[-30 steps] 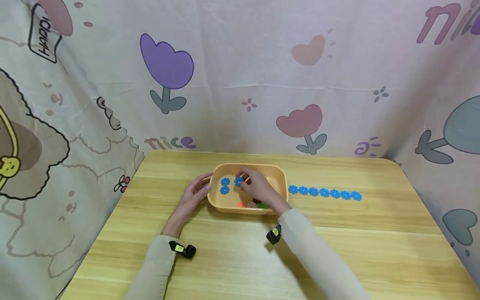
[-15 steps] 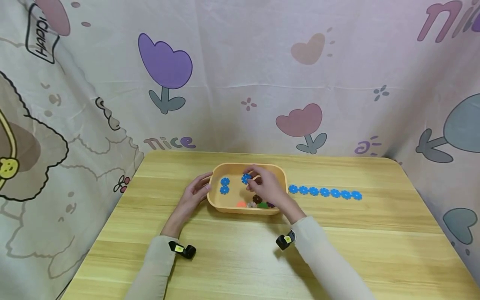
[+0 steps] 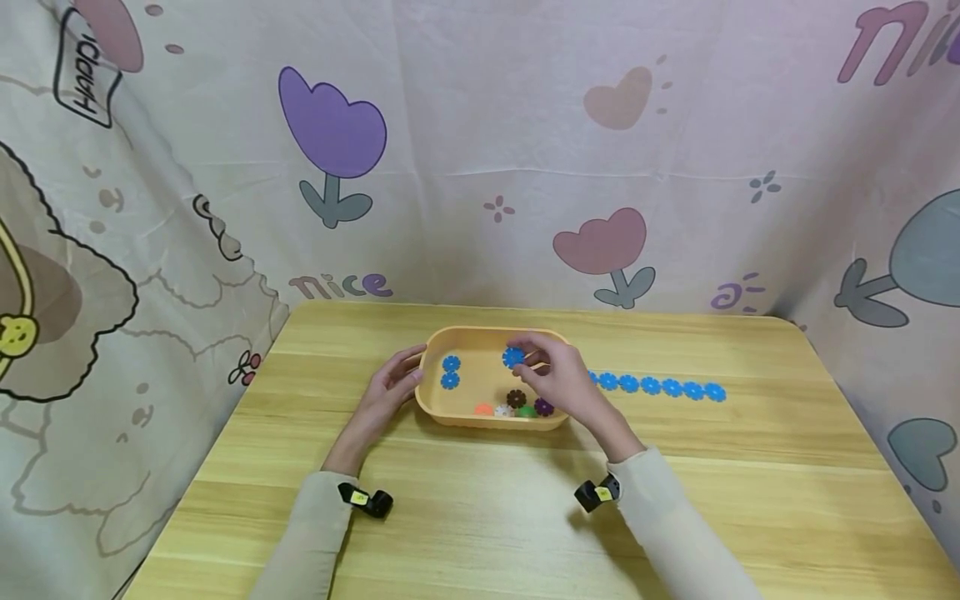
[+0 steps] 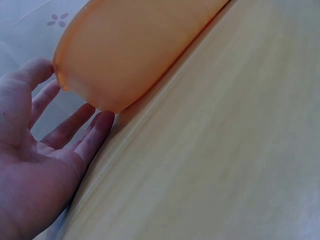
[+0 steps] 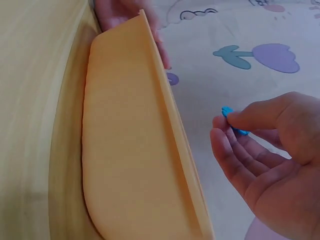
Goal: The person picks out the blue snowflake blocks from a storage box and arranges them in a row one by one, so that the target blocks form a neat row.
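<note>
My right hand [image 3: 558,379] pinches a blue snowflake disc [image 3: 513,358] between thumb and fingertips, held above the right part of a yellow-orange plastic basin [image 3: 472,418]. In the right wrist view the same blue disc [image 5: 235,121] shows edge-on, above the level of the rim. My left hand [image 3: 390,390] rests against the basin's left end; in the left wrist view its fairly straight fingertips touch the end wall [image 4: 95,95]. Two blue discs [image 3: 450,372] lie inside at the left. Orange, white, brown, green and purple discs [image 3: 543,407] lie along the near side.
A row of several blue snowflake discs [image 3: 651,386] runs to the right from the basin on the wooden table [image 3: 465,517]. My right hand hides its left end. A printed curtain [image 3: 465,125] hangs behind the table.
My right hand, holding the blue disc, has moved to the right across the basin, uncovering the brown and purple discs. The left hand stays at the basin's end.
</note>
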`<state>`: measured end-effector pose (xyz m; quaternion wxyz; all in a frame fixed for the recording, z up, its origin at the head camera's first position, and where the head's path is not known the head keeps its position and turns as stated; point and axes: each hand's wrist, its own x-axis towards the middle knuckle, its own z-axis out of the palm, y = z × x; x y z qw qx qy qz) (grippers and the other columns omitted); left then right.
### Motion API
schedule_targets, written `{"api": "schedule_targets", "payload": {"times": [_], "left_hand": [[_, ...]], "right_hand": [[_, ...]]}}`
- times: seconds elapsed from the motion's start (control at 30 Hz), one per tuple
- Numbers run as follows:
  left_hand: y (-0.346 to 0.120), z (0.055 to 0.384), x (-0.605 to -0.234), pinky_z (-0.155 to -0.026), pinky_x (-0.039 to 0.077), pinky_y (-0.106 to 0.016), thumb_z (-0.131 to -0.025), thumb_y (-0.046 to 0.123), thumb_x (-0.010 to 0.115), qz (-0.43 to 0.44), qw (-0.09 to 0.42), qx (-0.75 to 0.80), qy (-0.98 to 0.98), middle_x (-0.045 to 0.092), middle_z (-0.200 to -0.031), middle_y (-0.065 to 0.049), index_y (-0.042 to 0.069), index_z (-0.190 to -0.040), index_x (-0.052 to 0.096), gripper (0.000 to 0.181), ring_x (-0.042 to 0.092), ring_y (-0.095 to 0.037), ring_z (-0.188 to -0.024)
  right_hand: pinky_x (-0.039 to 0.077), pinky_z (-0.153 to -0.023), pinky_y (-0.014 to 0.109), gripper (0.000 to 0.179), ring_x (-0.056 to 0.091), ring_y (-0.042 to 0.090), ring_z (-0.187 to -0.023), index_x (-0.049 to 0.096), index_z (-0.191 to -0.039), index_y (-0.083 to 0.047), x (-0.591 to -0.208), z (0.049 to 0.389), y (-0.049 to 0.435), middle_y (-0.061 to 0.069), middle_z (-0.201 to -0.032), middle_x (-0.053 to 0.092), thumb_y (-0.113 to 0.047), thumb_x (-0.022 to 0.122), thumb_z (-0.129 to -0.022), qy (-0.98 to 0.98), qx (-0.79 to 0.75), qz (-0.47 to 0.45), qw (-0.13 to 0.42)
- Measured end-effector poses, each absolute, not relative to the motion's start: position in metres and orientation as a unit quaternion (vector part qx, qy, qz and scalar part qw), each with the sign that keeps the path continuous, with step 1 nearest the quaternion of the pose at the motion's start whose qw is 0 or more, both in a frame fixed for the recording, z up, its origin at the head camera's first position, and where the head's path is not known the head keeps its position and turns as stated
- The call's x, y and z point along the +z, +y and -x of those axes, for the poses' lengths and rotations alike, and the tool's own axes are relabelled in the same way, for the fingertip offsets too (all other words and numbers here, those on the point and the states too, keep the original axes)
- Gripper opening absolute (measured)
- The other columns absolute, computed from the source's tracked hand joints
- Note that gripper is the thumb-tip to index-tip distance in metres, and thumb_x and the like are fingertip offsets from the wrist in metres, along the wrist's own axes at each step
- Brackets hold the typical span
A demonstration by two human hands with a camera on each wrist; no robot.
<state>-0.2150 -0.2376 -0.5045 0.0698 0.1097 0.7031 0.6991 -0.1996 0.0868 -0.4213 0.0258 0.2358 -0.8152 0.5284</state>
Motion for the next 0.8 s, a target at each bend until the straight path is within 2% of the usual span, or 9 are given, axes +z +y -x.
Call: {"api": "schedule_targets", "payload": {"times": [0.13, 0.33, 0.8], "left_hand": [[-0.237, 0.214, -0.504, -0.102, 0.053, -0.034, -0.106, 0.02, 0.06, -0.109, 0.07, 0.698, 0.704, 0.046, -0.154, -0.018, 0.013, -0.153, 0.048, 0.049, 0.049, -0.036, -0.137], [-0.237, 0.214, -0.504, -0.102, 0.053, -0.035, -0.106, 0.021, 0.059, -0.11, 0.069, 0.696, 0.707, 0.046, -0.154, -0.018, 0.014, -0.153, 0.048, 0.049, 0.049, -0.036, -0.137], [-0.237, 0.214, -0.504, -0.102, 0.053, -0.035, -0.106, 0.022, 0.06, -0.107, 0.069, 0.694, 0.708, 0.046, -0.154, -0.017, 0.015, -0.153, 0.048, 0.049, 0.049, -0.036, -0.138]], "right_hand": [[0.063, -0.075, 0.033, 0.039, 0.072, 0.024, -0.092, 0.067, -0.129, -0.007, -0.421, 0.194, 0.094, 0.012, -0.114, 0.071, 0.004, 0.073, -0.092, -0.814, 0.53, -0.234, 0.032], [0.063, -0.077, 0.038, 0.04, 0.069, 0.024, -0.09, 0.068, -0.127, -0.007, -0.422, 0.187, 0.105, 0.011, -0.105, 0.069, 0.007, 0.074, -0.09, -0.812, 0.538, -0.223, 0.038], [0.062, -0.082, 0.032, 0.04, 0.067, 0.023, -0.093, 0.069, -0.127, -0.007, -0.423, 0.174, 0.139, 0.007, -0.101, 0.07, 0.006, 0.073, -0.09, -0.833, 0.519, -0.181, 0.064]]}}
